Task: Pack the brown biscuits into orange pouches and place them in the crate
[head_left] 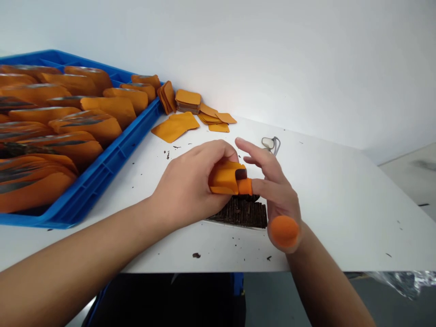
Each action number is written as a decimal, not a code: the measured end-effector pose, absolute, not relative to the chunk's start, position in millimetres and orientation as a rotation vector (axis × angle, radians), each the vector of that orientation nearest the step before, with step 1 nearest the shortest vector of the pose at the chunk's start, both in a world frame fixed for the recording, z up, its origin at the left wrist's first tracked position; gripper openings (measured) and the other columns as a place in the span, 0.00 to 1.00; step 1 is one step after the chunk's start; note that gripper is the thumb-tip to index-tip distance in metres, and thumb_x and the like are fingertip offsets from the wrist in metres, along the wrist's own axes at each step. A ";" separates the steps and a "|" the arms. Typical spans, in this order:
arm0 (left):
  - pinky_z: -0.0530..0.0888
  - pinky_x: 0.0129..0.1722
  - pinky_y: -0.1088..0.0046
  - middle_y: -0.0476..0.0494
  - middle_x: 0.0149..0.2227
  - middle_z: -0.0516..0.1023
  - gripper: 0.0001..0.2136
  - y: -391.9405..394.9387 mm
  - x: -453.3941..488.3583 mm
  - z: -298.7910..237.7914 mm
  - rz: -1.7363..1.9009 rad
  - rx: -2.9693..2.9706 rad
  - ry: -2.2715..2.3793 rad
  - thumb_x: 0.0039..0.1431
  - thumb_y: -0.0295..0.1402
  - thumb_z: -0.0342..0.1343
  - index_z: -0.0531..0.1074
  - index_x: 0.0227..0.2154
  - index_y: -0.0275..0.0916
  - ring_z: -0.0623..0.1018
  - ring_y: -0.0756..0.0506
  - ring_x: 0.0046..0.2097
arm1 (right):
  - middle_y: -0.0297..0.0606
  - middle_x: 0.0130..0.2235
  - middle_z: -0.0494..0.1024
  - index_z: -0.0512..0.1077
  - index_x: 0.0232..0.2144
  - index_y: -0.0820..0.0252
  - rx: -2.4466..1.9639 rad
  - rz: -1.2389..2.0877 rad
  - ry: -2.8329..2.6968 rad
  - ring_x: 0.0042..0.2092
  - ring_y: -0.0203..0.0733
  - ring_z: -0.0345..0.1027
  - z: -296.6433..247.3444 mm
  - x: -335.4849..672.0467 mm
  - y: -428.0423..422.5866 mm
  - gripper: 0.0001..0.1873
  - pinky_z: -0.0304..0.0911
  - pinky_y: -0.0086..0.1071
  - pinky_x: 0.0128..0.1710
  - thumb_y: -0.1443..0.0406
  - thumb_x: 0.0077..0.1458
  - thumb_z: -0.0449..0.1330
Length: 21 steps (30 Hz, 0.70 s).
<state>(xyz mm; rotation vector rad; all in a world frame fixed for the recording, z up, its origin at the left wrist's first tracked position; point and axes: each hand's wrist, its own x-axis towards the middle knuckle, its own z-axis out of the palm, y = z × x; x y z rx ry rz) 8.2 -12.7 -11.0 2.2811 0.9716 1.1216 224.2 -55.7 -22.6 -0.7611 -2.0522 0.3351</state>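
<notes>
My left hand (192, 181) is wrapped round a small orange paper envelope (223, 178), its mouth facing right with a dark inside showing. My right hand (279, 190) has its fingers spread apart. Orange finger cots cover its thumb and one finger; the covered fingertip (244, 186) rests at the envelope's mouth. Below both hands lies a row of thin dark brown sticks (243, 213), on what looks like a shallow pale tray, partly hidden by my left hand.
A blue plastic crate (116, 168) full of upright orange envelopes (109, 109) stands at left. Loose orange envelopes (175, 127) and a small stack (188, 99) lie by the wall. A pale oval object with a grey cord (269, 143) is behind my right hand. Dark crumbs dot the white table (340, 204).
</notes>
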 end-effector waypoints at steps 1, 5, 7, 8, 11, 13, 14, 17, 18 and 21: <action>0.67 0.33 0.71 0.52 0.35 0.78 0.12 -13.4 8.3 -11.1 1.115 2.273 0.962 0.52 0.32 0.58 0.71 0.41 0.43 0.73 0.49 0.33 | 0.29 0.78 0.62 0.82 0.47 0.47 -0.753 0.377 -2.046 0.77 0.58 0.59 -23.3 224.1 -55.2 0.28 0.63 0.58 0.73 0.39 0.70 0.52; 0.68 0.32 0.70 0.53 0.36 0.79 0.13 -15.8 8.2 -11.4 1.102 2.203 0.924 0.51 0.32 0.59 0.71 0.41 0.44 0.74 0.48 0.34 | 0.25 0.79 0.58 0.82 0.45 0.47 -0.718 0.538 -2.025 0.77 0.59 0.59 -24.1 224.9 -55.6 0.30 0.64 0.59 0.74 0.36 0.68 0.52; 0.69 0.32 0.70 0.54 0.36 0.78 0.13 -16.6 7.6 -11.1 1.112 2.174 0.907 0.51 0.31 0.60 0.71 0.41 0.44 0.75 0.48 0.35 | 0.23 0.80 0.56 0.83 0.45 0.46 -0.710 0.646 -1.998 0.76 0.59 0.61 -23.5 225.0 -56.6 0.28 0.65 0.58 0.73 0.38 0.68 0.54; 0.69 0.32 0.70 0.54 0.35 0.78 0.13 -16.8 7.2 -10.8 1.117 2.170 0.904 0.51 0.30 0.59 0.71 0.41 0.44 0.75 0.48 0.35 | 0.21 0.80 0.55 0.84 0.47 0.44 -0.708 0.700 -1.987 0.76 0.59 0.61 -23.0 224.9 -57.0 0.25 0.65 0.59 0.74 0.39 0.69 0.55; 0.70 0.33 0.70 0.55 0.36 0.78 0.15 -17.2 5.6 -10.3 1.105 2.181 0.909 0.48 0.27 0.59 0.71 0.41 0.45 0.75 0.48 0.37 | 0.20 0.80 0.54 0.82 0.56 0.37 -0.668 0.749 -1.995 0.77 0.60 0.59 -21.5 224.2 -57.5 0.22 0.65 0.59 0.75 0.42 0.69 0.58; 0.71 0.35 0.69 0.55 0.39 0.79 0.18 -17.4 4.7 -10.5 1.097 2.178 0.898 0.46 0.26 0.59 0.70 0.42 0.46 0.76 0.48 0.39 | 0.19 0.80 0.53 0.80 0.59 0.34 -0.659 0.694 -2.026 0.77 0.61 0.59 -20.0 223.7 -58.2 0.23 0.66 0.59 0.74 0.43 0.68 0.58; 0.72 0.35 0.69 0.55 0.40 0.79 0.19 -17.4 4.5 -10.8 1.096 2.174 0.889 0.46 0.26 0.59 0.70 0.43 0.46 0.77 0.47 0.40 | 0.18 0.80 0.53 0.80 0.59 0.34 -0.675 0.659 -2.038 0.76 0.61 0.61 -18.9 223.5 -58.9 0.23 0.68 0.59 0.73 0.43 0.68 0.58; 0.73 0.36 0.68 0.53 0.40 0.78 0.18 -17.8 4.7 -11.9 1.093 2.180 0.887 0.47 0.26 0.58 0.70 0.43 0.46 0.77 0.46 0.40 | 0.20 0.80 0.54 0.81 0.57 0.38 -0.757 0.530 -2.075 0.75 0.62 0.62 -15.3 223.2 -62.2 0.23 0.69 0.58 0.72 0.43 0.69 0.57; 0.73 0.36 0.68 0.53 0.39 0.78 0.17 -18.0 5.1 -12.2 1.087 2.181 0.893 0.47 0.26 0.58 0.70 0.42 0.46 0.77 0.46 0.40 | 0.21 0.80 0.56 0.82 0.55 0.39 -0.783 0.473 -2.089 0.76 0.63 0.61 -14.4 223.1 -63.1 0.24 0.69 0.59 0.72 0.41 0.67 0.59; 0.71 0.33 0.69 0.51 0.39 0.78 0.16 -19.2 6.6 -12.5 1.077 2.170 0.885 0.49 0.26 0.58 0.69 0.42 0.45 0.77 0.46 0.40 | 0.23 0.79 0.57 0.83 0.49 0.43 -0.796 0.302 -2.132 0.75 0.67 0.61 -13.2 222.6 -64.2 0.26 0.69 0.60 0.71 0.37 0.57 0.68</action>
